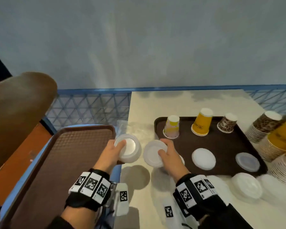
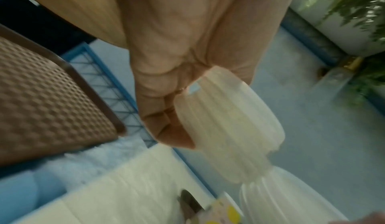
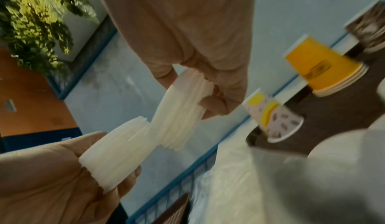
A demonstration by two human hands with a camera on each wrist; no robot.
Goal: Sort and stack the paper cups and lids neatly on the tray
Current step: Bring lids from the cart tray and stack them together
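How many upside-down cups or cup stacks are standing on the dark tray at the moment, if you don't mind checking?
3, in a row along the dark tray's far edge: the yellow-patterned cup at left, the orange cup stack in the middle, the leopard-print cup stack at right. More cup stacks stand off the tray.

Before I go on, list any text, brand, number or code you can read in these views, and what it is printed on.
No words or numbers are legible.
Orange paper cup stack on the dark brown tray: dark printed mark, too blurred to read.
Black wrist bands: square black-and-white coded markers, patterns only, no letters.
Leopard-print paper cups and pastel yellow-patterned cup: pattern only.
White plastic lids: nothing printed that shows.
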